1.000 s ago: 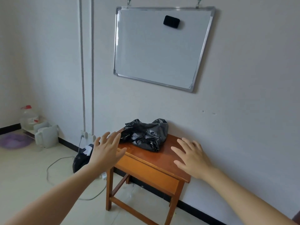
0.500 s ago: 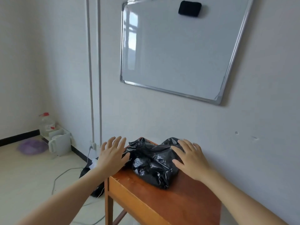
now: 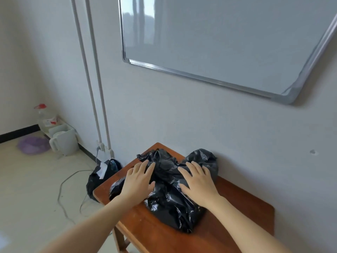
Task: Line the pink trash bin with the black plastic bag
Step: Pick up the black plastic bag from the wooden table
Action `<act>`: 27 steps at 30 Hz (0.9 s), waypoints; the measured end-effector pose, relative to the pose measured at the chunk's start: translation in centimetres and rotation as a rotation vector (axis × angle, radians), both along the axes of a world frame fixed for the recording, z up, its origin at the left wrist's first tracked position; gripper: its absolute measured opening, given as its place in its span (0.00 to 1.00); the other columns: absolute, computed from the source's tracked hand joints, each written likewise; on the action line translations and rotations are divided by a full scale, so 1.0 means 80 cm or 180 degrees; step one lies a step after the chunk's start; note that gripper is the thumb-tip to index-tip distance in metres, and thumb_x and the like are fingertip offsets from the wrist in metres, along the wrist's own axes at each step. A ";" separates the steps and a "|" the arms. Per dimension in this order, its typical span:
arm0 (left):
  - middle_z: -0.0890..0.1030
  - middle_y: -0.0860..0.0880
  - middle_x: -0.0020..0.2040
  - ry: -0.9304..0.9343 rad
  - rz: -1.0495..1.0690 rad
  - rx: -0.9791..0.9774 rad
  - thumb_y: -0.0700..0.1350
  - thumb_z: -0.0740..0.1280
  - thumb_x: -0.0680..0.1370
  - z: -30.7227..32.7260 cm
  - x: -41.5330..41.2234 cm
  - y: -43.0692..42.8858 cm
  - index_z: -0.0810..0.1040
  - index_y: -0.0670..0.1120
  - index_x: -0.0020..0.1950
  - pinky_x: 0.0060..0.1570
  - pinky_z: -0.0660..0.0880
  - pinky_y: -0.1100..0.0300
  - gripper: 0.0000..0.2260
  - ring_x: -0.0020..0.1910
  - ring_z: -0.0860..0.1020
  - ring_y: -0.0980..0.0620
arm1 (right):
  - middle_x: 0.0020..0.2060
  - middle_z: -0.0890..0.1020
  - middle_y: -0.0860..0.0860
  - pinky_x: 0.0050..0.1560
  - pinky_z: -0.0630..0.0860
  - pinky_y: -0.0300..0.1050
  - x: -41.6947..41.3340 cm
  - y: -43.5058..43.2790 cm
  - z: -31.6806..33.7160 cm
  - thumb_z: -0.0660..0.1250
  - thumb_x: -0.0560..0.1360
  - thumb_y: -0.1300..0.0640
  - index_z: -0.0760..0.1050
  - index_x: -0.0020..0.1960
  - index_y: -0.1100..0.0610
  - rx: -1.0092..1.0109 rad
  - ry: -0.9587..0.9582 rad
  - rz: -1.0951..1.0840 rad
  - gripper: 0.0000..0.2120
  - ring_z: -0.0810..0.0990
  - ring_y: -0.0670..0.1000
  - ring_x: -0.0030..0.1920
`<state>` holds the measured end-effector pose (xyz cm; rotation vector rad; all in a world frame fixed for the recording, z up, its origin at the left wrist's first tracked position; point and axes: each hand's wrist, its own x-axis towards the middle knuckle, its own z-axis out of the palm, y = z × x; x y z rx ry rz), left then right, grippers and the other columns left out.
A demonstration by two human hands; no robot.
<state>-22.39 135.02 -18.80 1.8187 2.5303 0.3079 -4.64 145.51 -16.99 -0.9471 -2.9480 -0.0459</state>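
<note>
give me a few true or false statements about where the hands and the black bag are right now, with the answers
1. Both hands lie on the black plastic bag. True: the left hand and the right hand rest on top of it, fingers spread.
2. The bag sits on the floor. False: it lies crumpled on the wooden table.
3. The pink trash bin stands beside the table. False: no pink bin is in view.
4. A whiteboard hangs on the wall above the table. True.
5. The right hand has lifted the bag off the table. False: the bag lies on the tabletop under flat open palms.
</note>
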 end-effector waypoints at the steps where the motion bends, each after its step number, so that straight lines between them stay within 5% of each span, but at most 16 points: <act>1: 0.56 0.44 0.75 0.0009 -0.0047 -0.0049 0.52 0.58 0.78 -0.002 -0.007 0.015 0.51 0.48 0.74 0.70 0.56 0.48 0.27 0.73 0.55 0.45 | 0.75 0.57 0.57 0.73 0.49 0.61 -0.009 0.009 -0.003 0.55 0.79 0.47 0.54 0.74 0.52 -0.0006 -0.0031 -0.0029 0.26 0.51 0.57 0.76; 5: 0.55 0.44 0.76 0.0000 -0.0288 -0.0308 0.51 0.59 0.78 -0.021 -0.034 0.060 0.50 0.49 0.74 0.68 0.61 0.50 0.28 0.72 0.59 0.44 | 0.76 0.54 0.55 0.74 0.46 0.59 -0.044 0.039 -0.009 0.55 0.79 0.47 0.50 0.75 0.51 -0.0147 -0.0308 -0.0121 0.27 0.47 0.55 0.76; 11: 0.65 0.47 0.71 -0.0516 -0.0450 -0.0207 0.44 0.60 0.78 -0.039 -0.064 0.086 0.57 0.49 0.72 0.58 0.70 0.54 0.24 0.65 0.69 0.46 | 0.73 0.61 0.54 0.73 0.46 0.61 -0.076 0.062 -0.027 0.57 0.79 0.50 0.49 0.75 0.52 -0.0332 -0.0655 -0.0181 0.29 0.52 0.55 0.75; 16: 0.72 0.49 0.67 -0.1426 -0.0334 0.0178 0.40 0.59 0.77 -0.025 -0.089 0.079 0.63 0.50 0.70 0.54 0.73 0.59 0.21 0.60 0.73 0.49 | 0.58 0.78 0.55 0.74 0.51 0.59 -0.070 0.076 -0.035 0.57 0.79 0.58 0.68 0.66 0.57 -0.0216 -0.0480 -0.0261 0.15 0.69 0.56 0.64; 18: 0.80 0.47 0.54 -0.1761 -0.0117 0.0373 0.39 0.59 0.78 -0.015 -0.102 0.071 0.70 0.47 0.66 0.43 0.72 0.67 0.17 0.45 0.78 0.54 | 0.54 0.80 0.55 0.74 0.52 0.58 -0.066 0.079 -0.037 0.56 0.79 0.59 0.72 0.61 0.58 -0.0164 -0.0470 -0.0253 0.12 0.71 0.56 0.61; 21: 0.79 0.48 0.34 -0.2218 0.0503 0.0679 0.38 0.60 0.77 -0.006 -0.122 0.057 0.78 0.45 0.56 0.27 0.66 0.67 0.11 0.23 0.70 0.58 | 0.55 0.80 0.54 0.73 0.53 0.58 -0.068 0.081 -0.038 0.56 0.80 0.58 0.73 0.60 0.58 -0.0132 -0.0398 -0.0172 0.12 0.72 0.55 0.62; 27: 0.78 0.44 0.36 -0.2790 0.1810 0.1331 0.35 0.62 0.75 0.008 -0.145 0.023 0.80 0.42 0.49 0.30 0.67 0.60 0.09 0.28 0.71 0.50 | 0.58 0.79 0.52 0.71 0.53 0.55 -0.093 0.072 -0.021 0.55 0.81 0.54 0.72 0.61 0.56 0.0002 -0.0237 0.0338 0.13 0.69 0.56 0.64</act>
